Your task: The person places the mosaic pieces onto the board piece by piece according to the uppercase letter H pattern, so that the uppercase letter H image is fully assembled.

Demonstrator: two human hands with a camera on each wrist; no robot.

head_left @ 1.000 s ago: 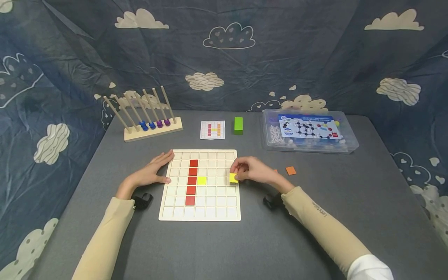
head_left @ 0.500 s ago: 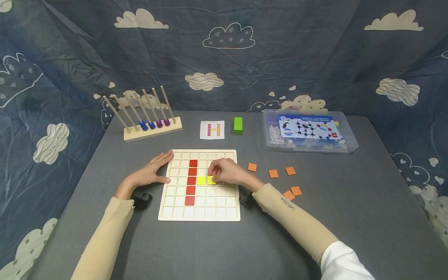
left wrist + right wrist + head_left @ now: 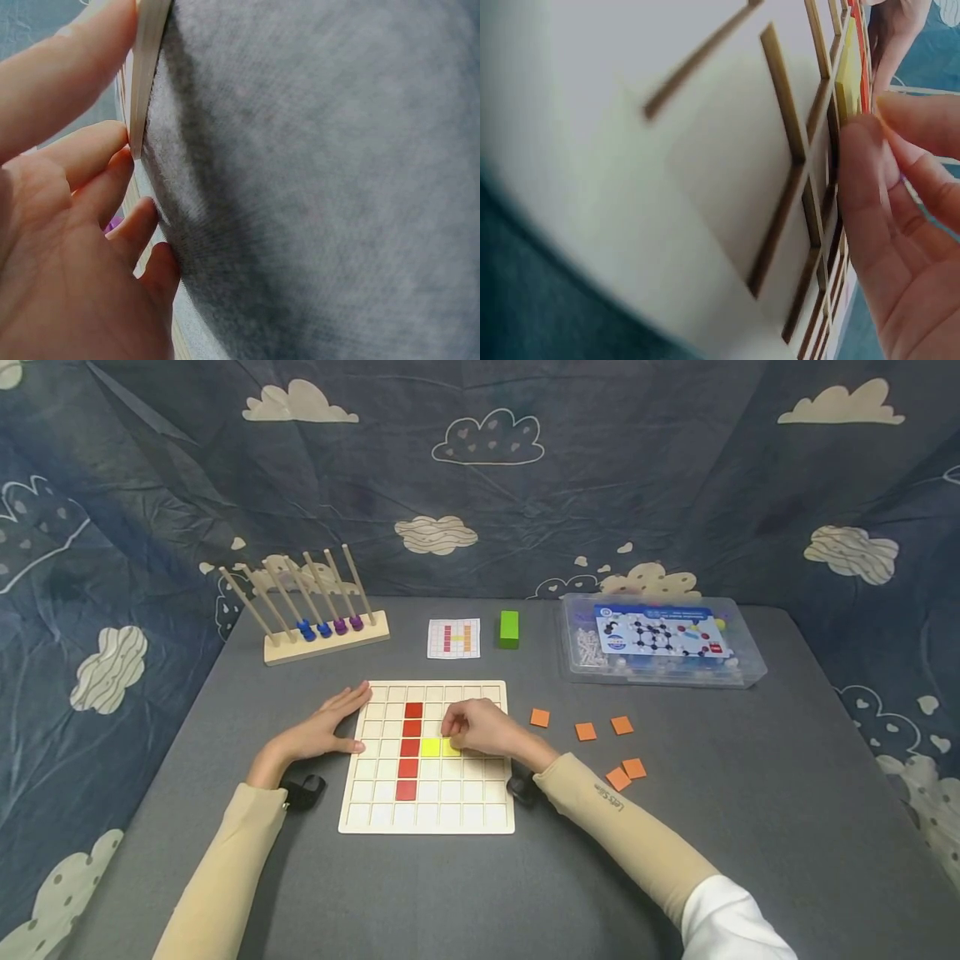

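A pale wooden grid board [image 3: 427, 814] lies on the table with a column of red tiles [image 3: 410, 747] in its cells. One yellow tile [image 3: 431, 747] sits just right of the middle red one. A second yellow tile [image 3: 450, 748] is in the adjoining cell, partly covered by my right hand [image 3: 483, 727], whose thumb and fingertips pinch at it. In the right wrist view, the thumb tip meets the edge of a yellow tile [image 3: 847, 75]. My left hand [image 3: 322, 731] rests against the board's left edge, fingers extended and thumb apart; the left wrist view shows fingertips along that edge [image 3: 146, 82].
Several orange tiles [image 3: 585, 732] lie scattered right of the board. Behind it are a printed pattern card [image 3: 453, 638] and a green block [image 3: 509, 630]. A wooden peg stand with beads [image 3: 326, 639] is at back left, a clear plastic box [image 3: 663, 641] at back right.
My right hand has moved left across the board with the second yellow tile, to the cell beside the first one. Over the last half second it barely shifts. The left hand stays put.
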